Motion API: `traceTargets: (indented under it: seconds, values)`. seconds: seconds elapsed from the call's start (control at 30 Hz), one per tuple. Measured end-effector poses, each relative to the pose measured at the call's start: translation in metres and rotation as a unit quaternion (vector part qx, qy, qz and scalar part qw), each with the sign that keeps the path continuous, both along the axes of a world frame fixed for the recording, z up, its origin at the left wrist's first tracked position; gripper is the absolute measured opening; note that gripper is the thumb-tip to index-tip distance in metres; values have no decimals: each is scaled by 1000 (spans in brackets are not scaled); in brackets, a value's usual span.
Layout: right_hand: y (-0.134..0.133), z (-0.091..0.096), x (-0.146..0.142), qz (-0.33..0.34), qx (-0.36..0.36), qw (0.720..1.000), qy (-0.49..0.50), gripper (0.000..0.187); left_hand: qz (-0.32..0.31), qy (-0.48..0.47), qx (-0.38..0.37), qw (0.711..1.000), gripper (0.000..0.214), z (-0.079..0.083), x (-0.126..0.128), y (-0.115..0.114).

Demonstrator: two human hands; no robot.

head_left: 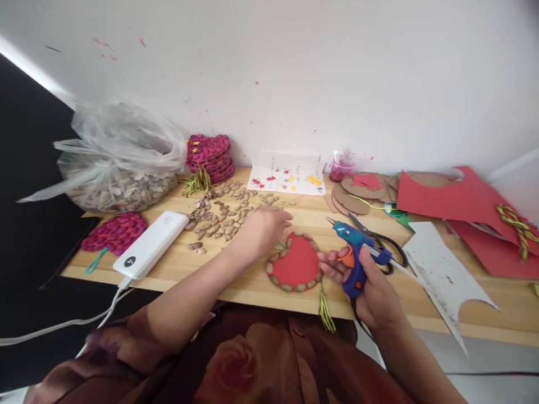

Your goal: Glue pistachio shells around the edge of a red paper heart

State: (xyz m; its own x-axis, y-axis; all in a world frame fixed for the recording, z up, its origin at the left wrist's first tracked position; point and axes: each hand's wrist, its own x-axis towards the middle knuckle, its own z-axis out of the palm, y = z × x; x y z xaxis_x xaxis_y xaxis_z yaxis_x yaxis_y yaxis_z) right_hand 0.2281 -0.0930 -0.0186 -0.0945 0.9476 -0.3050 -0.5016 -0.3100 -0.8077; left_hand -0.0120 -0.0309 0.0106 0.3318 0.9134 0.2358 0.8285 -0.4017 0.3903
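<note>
My right hand (370,289) is wrapped round a blue hot glue gun (357,247) with an orange trigger, its nozzle pointing up and left. Just left of it lies a red apple-shaped card (297,261) edged with tan seed shells, a green-yellow tassel hanging from its lower edge over the table front. My left hand (263,227) reaches over the table beside the loose seed shells (223,216), palm down, fingers curled near the card's top left; whether it holds a shell is hidden.
A wooden table (484,314) carries a white power bank (151,244), a plastic bag of shells (118,163), purple shell-covered discs (209,157), a purple shell-covered shape (114,232), black scissors (385,244), a star sticker sheet (286,174), brown card rounds (356,193), red card (455,196) and a white scrap (442,275).
</note>
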Motion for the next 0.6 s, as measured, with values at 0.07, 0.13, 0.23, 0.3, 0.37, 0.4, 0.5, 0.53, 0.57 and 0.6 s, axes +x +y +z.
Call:
traceTargets:
  seconds: [0.07,0.13,0.23,0.3,0.37,0.4,0.5,0.53,0.57,0.6]
  values:
    - [0,0,0,-2,6,1000,6,37,7,-38,7,999,21,2,-18,-11]
    - [0,-1,0,-1,11,1000,9,37,12,-57,6,998,20,3,-37,-25]
    - [1,0,1,3,9,1000,0,39,44,-66,8,997,19,5,-66,-45]
    - [2,1,1,9,2,1000,-7,40,77,-57,4,995,17,8,-83,-57]
    - [2,3,0,13,-4,1000,-18,41,111,-29,-10,993,18,11,-98,-66]
    - [2,4,-1,15,-6,1000,-24,41,127,-10,-20,992,20,13,-104,-69]
    - [3,7,-2,20,-13,999,-42,41,157,40,-57,985,28,12,-117,-78]
    - [2,7,-2,21,-13,999,-45,41,160,45,-66,984,29,11,-119,-81]
    - [2,7,-2,23,-13,999,-47,41,159,44,-72,984,29,9,-120,-83]
    - [2,6,-2,25,-13,998,-49,41,155,36,-75,984,28,7,-121,-85]
